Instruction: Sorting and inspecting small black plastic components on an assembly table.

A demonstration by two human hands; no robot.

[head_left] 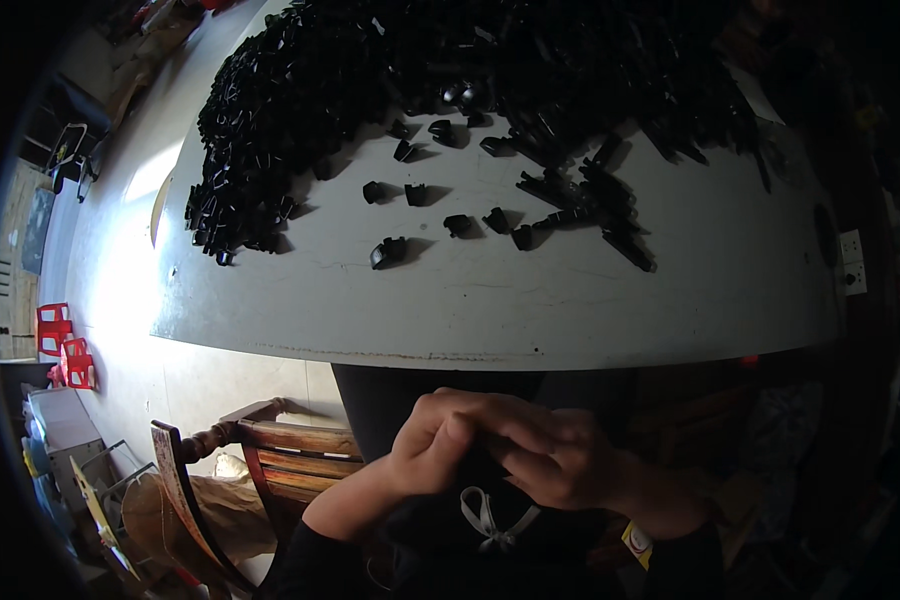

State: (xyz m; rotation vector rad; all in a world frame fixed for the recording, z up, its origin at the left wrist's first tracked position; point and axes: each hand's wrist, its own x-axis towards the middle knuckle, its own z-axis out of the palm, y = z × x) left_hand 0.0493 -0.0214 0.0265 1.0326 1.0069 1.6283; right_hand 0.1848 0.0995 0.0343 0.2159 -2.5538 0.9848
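Note:
My left hand [432, 440] and my right hand [560, 462] meet in front of my body, just short of the table's near edge. The fingers of both are curled and overlap each other; whatever lies between them, if anything, is hidden. On the white table [450, 310] beyond them, several small black plastic pieces [388, 252] lie scattered, shaped like short caps. To their right is a loose bunch of longer black plastic pieces [610, 210]. Neither hand touches the table or the pieces.
A large heap of small black parts [260, 130] covers the table's far left, and longer black parts [670, 90] are piled at the far right. A wooden chair [300, 455] stands at my left. Red plastic stools [77, 362] are on the floor further left.

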